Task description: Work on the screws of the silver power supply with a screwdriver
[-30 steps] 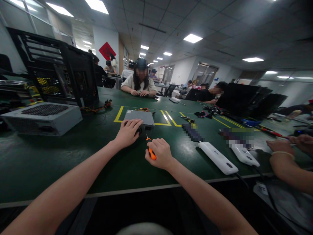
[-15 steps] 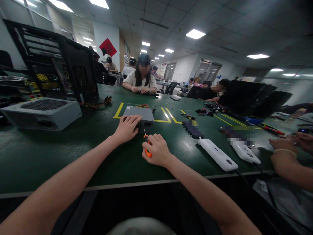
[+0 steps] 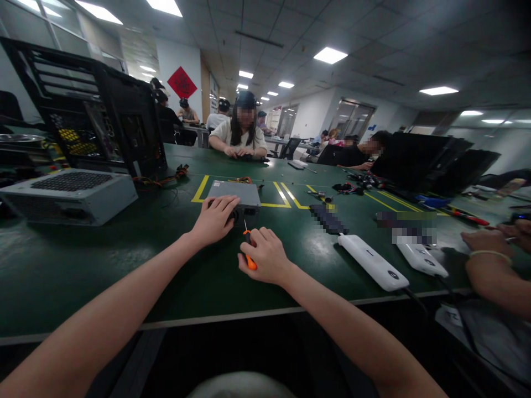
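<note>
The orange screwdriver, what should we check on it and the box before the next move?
1. Right hand gripping the screwdriver: ok, fingers wrap the handle.
2. Left hand on the grey metal box: ok, it rests at the near left corner.
3. Screwdriver pointing at the box: ok, the shaft aims toward its near side.
4. Tip seated in a screw: cannot tell, too small to see.
5. Wires away from the tip: ok, they show behind the box.

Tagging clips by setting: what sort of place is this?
Probably an electronics workshop: a PC case stands on the green table, the left hand rests on a power supply, and the right hand holds a screwdriver.
</note>
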Action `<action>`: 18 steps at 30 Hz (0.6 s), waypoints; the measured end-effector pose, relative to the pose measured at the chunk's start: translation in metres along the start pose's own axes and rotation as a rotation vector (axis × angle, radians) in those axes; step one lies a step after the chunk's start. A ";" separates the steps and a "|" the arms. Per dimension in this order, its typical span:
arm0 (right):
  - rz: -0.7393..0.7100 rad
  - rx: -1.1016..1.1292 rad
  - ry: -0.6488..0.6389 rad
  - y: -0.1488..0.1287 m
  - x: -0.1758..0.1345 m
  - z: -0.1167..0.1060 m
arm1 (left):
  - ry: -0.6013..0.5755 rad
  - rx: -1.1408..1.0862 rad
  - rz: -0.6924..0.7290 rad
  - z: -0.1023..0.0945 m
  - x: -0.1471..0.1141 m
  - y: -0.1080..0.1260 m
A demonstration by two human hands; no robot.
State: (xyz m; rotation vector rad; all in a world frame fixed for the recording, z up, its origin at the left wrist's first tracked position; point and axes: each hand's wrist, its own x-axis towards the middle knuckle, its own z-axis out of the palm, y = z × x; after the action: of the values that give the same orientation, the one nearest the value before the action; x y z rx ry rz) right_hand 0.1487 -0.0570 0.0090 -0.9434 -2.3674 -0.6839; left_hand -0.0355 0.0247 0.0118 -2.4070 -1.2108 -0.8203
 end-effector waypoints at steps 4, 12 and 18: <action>0.120 0.088 0.050 0.001 -0.002 0.003 | 0.004 -0.003 -0.001 0.002 0.000 -0.001; 0.015 0.048 0.008 0.002 -0.001 -0.001 | -0.005 -0.037 -0.077 -0.002 0.003 0.006; 0.133 0.154 0.101 0.001 -0.002 0.004 | -0.009 -0.051 -0.080 -0.002 0.003 0.005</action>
State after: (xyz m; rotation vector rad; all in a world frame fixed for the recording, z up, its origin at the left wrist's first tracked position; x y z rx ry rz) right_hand 0.1498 -0.0549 0.0056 -0.9656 -2.2105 -0.4786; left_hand -0.0309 0.0226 0.0154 -2.4185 -1.3119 -0.8750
